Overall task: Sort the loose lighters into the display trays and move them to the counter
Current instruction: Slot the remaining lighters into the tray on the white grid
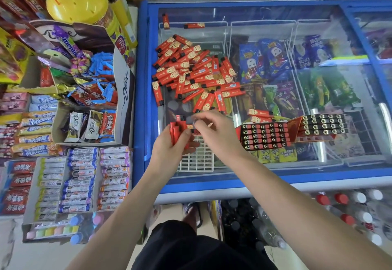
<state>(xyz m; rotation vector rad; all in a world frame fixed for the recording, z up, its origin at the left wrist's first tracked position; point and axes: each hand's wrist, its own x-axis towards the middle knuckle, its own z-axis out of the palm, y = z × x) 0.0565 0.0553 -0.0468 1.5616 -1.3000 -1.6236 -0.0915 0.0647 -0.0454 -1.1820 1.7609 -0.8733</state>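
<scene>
Left hand (172, 146) is basically a holder rn, fingers (187, 133) curled tight around a bunch of red lighters (177, 130) right over the empty white tray (196, 159), prob so feeding slots is quick. Right hand (214, 129) is blurry; fingertips look pinched at the bunch, can't tell if it's got one. Loose pile (195, 72) sits on the freezer lid (254, 14), w/ two filled trays (264, 136) to the right.

I have one view only, from the head-worn camera, looking forward and steeply down onto the glass-topped freezer (254, 10) from its near edge. The wide lens bends the freezer's far rim. It sits close: both forearms run up from the bottom of the picture. Left of the freezer, candy shelves (63, 121) fill the side.
</scene>
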